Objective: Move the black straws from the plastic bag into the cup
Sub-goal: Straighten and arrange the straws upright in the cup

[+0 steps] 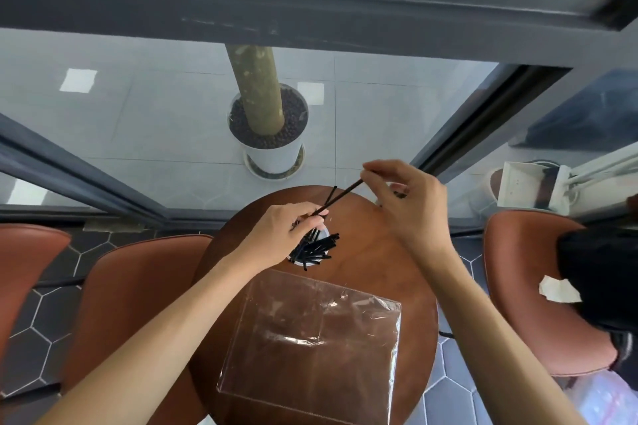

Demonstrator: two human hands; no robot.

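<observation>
A white cup (326, 234) stands on the far half of a small round wooden table (373, 266), packed with several black straws (319, 248) whose ends fan out toward me. My left hand (286, 228) hovers over the cup's left side, fingers closed around a few straws. My right hand (407, 200) is raised above the table's far right part, pinching the upper end of one long black straw (341, 195) that slants down toward my left hand. A clear plastic bag (310, 342) lies flat on the near half of the table; I see no straws in it.
Brown leather chairs stand to the left (131, 290) and right (524, 286) of the table, the right one holding a black bag with white paper. Beyond the table are glass panels with dark frames and a white plant pot (272, 134) outside.
</observation>
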